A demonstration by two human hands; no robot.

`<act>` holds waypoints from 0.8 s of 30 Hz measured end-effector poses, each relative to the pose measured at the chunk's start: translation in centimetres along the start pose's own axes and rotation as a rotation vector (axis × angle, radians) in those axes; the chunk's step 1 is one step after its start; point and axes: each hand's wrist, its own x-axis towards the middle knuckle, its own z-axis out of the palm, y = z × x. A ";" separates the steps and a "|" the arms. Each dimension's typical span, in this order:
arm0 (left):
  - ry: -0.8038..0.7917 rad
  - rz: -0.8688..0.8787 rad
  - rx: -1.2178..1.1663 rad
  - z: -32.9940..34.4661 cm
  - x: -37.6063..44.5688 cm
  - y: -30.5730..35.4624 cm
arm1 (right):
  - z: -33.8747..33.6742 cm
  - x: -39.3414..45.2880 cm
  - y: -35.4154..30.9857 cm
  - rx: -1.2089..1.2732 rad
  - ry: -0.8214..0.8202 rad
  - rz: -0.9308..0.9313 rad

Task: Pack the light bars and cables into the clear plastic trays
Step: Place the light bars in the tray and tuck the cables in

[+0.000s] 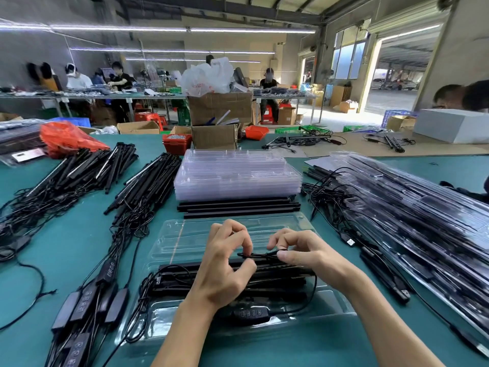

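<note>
Left hand [225, 263] and right hand [304, 254] pinch a cable [260, 255] stretched left-right above the tray [169, 245], parallel to the bars [275, 279] inside.

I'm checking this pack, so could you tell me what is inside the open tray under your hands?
The tray holds black light bars, a cable and a controller. The left hand and right hand cover the bars' middle, so the count is unclear.
</note>
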 end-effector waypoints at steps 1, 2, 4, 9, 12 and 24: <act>0.021 0.004 -0.021 0.0 0.0 0.0 | 0.0 -0.1 0.0 0.022 -0.014 0.012; 0.046 0.010 -0.035 0.1 0.0 0.0 | 0.0 -0.1 -0.1 0.036 -0.027 0.016; 0.105 0.024 -0.051 0.1 0.1 0.1 | 0.4 0.0 -0.3 0.075 -0.035 -0.007; 0.141 0.024 -0.016 0.3 0.1 0.0 | 0.9 0.7 -0.2 0.207 0.207 -0.150; 0.165 -0.103 0.047 0.2 -0.1 -0.1 | 0.4 0.4 -0.2 0.459 0.345 -0.207; -0.172 -0.423 0.586 0.8 -0.3 -0.8 | 0.7 -0.8 0.3 1.318 0.734 -0.082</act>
